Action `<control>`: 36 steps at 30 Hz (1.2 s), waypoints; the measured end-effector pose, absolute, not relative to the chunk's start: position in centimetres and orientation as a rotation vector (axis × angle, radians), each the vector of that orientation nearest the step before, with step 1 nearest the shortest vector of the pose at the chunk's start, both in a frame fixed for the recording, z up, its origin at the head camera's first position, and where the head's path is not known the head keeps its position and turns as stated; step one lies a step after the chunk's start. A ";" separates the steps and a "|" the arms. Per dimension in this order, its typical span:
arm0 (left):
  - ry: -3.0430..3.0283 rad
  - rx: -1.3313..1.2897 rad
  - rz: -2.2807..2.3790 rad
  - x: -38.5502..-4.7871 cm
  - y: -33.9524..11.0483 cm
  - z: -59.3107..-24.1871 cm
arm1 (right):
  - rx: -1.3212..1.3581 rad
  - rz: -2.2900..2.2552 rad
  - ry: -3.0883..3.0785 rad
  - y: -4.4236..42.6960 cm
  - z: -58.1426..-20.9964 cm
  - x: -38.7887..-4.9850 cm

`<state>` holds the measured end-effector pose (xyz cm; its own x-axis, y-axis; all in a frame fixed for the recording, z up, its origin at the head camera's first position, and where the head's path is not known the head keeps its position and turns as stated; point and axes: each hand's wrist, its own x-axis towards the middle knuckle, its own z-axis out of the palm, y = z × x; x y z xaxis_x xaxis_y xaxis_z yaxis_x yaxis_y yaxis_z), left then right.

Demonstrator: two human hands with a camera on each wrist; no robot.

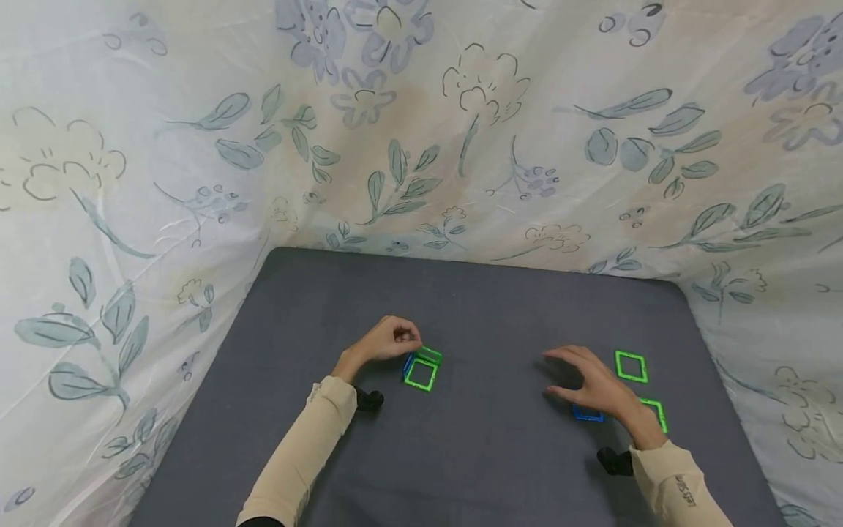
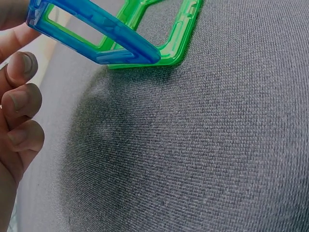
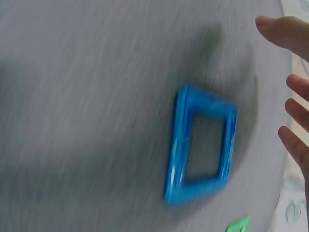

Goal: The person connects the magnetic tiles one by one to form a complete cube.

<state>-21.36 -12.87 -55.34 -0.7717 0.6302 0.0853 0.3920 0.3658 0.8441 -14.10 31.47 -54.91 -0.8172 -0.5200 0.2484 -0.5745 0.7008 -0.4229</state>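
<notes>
My left hand (image 1: 385, 339) pinches the top of a small group of square magnetic tiles, its other fingers curled. In that group a green tile (image 1: 435, 375) lies flat. A blue tile (image 2: 111, 24) rises at a tilt along its left side, and another green tile (image 1: 430, 356) stands at the back edge. Which tile the fingertips grip is partly hidden. Over on the right, my right hand (image 1: 596, 384) hovers with fingers spread and holds nothing. Below it a loose blue magnetic tile (image 3: 178, 140) lies on the grey mat.
Two loose green magnetic tiles lie near the mat's right edge, one farther back (image 1: 632, 378) and one (image 1: 661, 415) partly behind the right wrist. The grey mat (image 1: 487, 439) spans between the hands. Floral cloth (image 1: 421, 205) hangs at the back and both sides.
</notes>
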 end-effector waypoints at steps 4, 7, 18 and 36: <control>2.371 0.888 1.381 -21.2 -12.7 -55.4 | 0.901 0.683 -2.821 33.5 -54.8 -13.2; 2.372 0.878 1.399 -20.9 -12.7 -54.9 | 0.899 0.643 -2.836 34.5 -54.8 -12.6; 2.373 0.864 1.396 -21.1 -13.3 -55.6 | 0.894 0.545 -2.852 36.2 -55.5 -11.1; 2.377 0.880 1.398 -21.2 -13.3 -55.6 | 0.901 0.533 -2.924 37.0 -56.0 -11.1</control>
<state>-21.24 -13.30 -55.59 -0.7877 0.6097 0.0884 0.3735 0.3584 0.8556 -11.07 36.95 -56.02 -0.8312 -0.5399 0.1329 -0.5521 0.7729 -0.3128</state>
